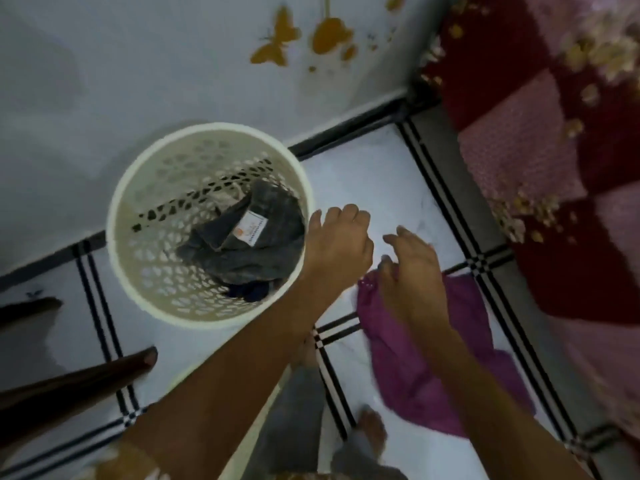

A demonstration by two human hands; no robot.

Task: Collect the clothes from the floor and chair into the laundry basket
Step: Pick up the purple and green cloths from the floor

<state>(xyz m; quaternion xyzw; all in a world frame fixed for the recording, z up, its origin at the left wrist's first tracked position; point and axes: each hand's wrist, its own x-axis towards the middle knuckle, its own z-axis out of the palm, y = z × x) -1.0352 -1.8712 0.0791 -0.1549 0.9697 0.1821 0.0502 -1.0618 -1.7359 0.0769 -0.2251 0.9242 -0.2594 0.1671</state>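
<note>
Purple garment [408, 362] lies rumpled on the tiled floor [374, 174] just right of the laundry basket [145, 188] — long axis running from its near-basket corner toward the person's feet. Right hand [412, 271] pinches that top corner, fingers curled; left hand [341, 240] hovers loose, holding nothing. Looks soft, light, floppy — bunch it at the corner

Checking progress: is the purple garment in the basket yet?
Out. The purple garment lies on the floor tiles beside the basket, under the right hand.
</note>
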